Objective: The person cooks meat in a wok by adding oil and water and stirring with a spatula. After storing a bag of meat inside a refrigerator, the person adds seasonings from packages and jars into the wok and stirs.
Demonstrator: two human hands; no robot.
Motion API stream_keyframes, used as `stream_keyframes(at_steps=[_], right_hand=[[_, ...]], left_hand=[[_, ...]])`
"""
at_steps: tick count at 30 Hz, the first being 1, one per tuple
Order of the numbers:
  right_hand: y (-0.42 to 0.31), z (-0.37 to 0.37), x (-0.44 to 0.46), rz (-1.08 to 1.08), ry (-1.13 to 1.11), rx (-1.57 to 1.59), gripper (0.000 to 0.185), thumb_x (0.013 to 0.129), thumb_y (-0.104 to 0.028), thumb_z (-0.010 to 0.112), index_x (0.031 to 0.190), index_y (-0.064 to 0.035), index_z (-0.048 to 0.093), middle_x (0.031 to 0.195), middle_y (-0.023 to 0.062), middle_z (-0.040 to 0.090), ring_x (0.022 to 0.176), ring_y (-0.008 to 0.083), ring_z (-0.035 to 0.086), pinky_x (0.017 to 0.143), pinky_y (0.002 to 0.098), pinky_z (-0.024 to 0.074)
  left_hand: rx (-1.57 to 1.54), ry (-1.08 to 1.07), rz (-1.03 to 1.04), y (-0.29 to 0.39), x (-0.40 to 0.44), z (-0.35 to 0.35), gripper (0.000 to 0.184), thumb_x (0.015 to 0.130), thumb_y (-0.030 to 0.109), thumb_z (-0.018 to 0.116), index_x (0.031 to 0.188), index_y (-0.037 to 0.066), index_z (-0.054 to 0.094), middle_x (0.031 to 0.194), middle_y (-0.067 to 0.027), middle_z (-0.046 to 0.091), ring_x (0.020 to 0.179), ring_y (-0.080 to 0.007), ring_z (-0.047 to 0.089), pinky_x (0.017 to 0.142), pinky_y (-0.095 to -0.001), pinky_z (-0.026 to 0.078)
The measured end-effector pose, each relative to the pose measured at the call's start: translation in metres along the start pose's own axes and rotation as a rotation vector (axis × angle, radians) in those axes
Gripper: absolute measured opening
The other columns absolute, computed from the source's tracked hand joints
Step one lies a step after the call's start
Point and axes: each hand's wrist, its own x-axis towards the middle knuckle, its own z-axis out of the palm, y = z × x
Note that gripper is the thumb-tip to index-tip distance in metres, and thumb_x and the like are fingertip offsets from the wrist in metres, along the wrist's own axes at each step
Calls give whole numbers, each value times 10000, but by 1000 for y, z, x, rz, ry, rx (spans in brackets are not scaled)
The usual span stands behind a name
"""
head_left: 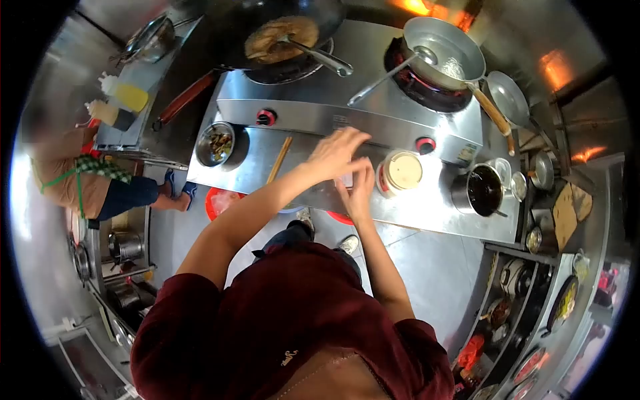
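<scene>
My left hand [338, 155] is over the steel counter in front of the stove, fingers stretched out to the right. Just below it, my right hand [357, 192] has its fingers bent around a small pale thing [345, 180] that I cannot make out. Close to the right of my right hand stands a round tub [404, 171] with a cream top and a reddish side. A pair of wooden chopsticks [279, 160] lies left of my hands. Further left is a steel bowl [215, 144] of chopped food.
A wok [230, 43] with brown liquid and a ladle [320, 57] sits at the back left. On the right burner stands a pan [460, 41] with a ladle and wooden handle. A pot [460, 193] of dark liquid is at right. Another person [80, 170] stands left.
</scene>
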Motion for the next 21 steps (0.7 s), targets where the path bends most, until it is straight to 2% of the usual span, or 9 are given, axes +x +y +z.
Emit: stream_keyframes(at_steps=[3,5,8,10,12,13,16,19,21], right_hand=[[42,-38,-63,70,-24,51,594,672,-184,716,1134,55,429,1131,194,452,1060,346,422,917,412,330],[58,-73,-75,468,103,117,666,662,-185,732,1180,50,386,1168,201,420,1082,337,413,928,400,326],[42,-110,-27,138,196,-82,908,624,-167,755,1317,21,199,1283,210,307,1136,349,376,950,384,319],[65,-82,-17,153,204,307,914,623,-143,745,1326,19,183,1289,208,306,1153,356,364,959,395,309],[57,-67,-5,218,265,735,892,615,-102,726,1321,17,195,1301,221,304,1186,367,340,975,411,293],[56,-64,-1,206,278,610,890,613,-107,729,1317,19,201,1297,225,310,1181,370,345,975,409,293],[72,-45,0,139,305,250,895,602,-171,756,1294,42,230,1267,242,348,1163,378,360,975,409,292],[59,-50,1,141,224,291,919,604,-223,767,1290,64,226,1268,248,349,1155,376,368,976,413,288],[56,-53,2,114,203,225,945,604,-244,773,1298,70,213,1269,243,351,1163,353,369,976,397,295]], left_hand=[[-86,-79,416,37,30,28,689,657,379,675,1236,109,419,1277,-147,339,1158,-364,352,919,-462,365],[81,-85,602,46,55,57,710,620,407,688,1222,135,429,1228,-150,386,1122,-363,384,891,-479,374],[200,-217,695,50,77,73,651,641,439,650,1192,157,448,1158,-148,426,1078,-348,415,837,-485,392],[258,-184,783,41,75,78,544,700,464,570,1131,144,482,1077,-149,445,1022,-345,437,764,-463,415],[299,-89,632,40,70,85,534,704,464,566,1112,127,493,1063,-158,450,1013,-361,435,758,-467,418],[311,-41,554,43,67,91,530,706,464,564,1103,118,498,1056,-162,452,1009,-369,434,755,-470,419],[290,-147,-110,84,60,71,552,765,484,502,1144,85,472,1128,-211,427,1074,-392,423,790,-495,412],[226,-323,-538,99,64,44,706,709,481,574,1262,97,362,1116,-250,429,971,-394,515,803,-468,429],[369,-312,-33,70,52,50,862,613,497,650,1282,65,319,1064,-251,466,921,-379,546,820,-459,428]])
